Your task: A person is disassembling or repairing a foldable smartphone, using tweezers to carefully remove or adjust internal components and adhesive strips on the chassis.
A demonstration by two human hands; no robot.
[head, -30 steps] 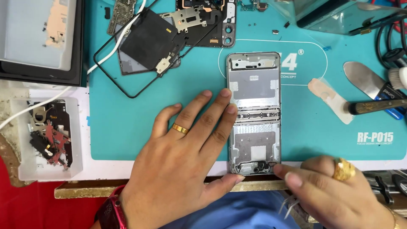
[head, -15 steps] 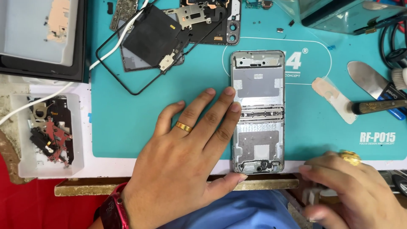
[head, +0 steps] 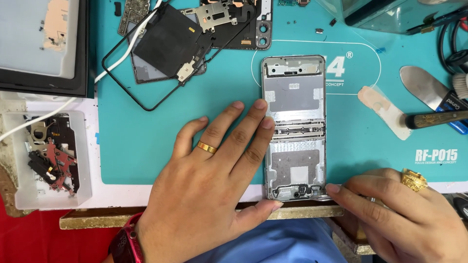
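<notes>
1. Head view: an opened foldable phone frame [head: 294, 127] lies lengthwise on a teal work mat [head: 146, 141], its lower end at the mat's near edge.
2. The left hand [head: 209, 195] lies flat on the mat at the frame's 9 o'clock, fingers spread and released; two fingertips press against the frame's left edge near the hinge, and the thumb reaches under its lower end. A gold ring [head: 207, 147] sits on one finger.
3. The right hand [head: 395, 214] is at the frame's 5 o'clock, fingers bunched together, one fingertip touching the frame's lower right corner. Whether it pinches anything cannot be told.
4. At the frame's 11 o'clock lie a black back cover [head: 170, 44] and a thin black bezel.
5. At 9 o'clock, far off, a white tray [head: 22, 195] holds small parts.
6. At 3 o'clock lie a metal spatula [head: 421, 87] and a pale strip [head: 385, 112].
</notes>
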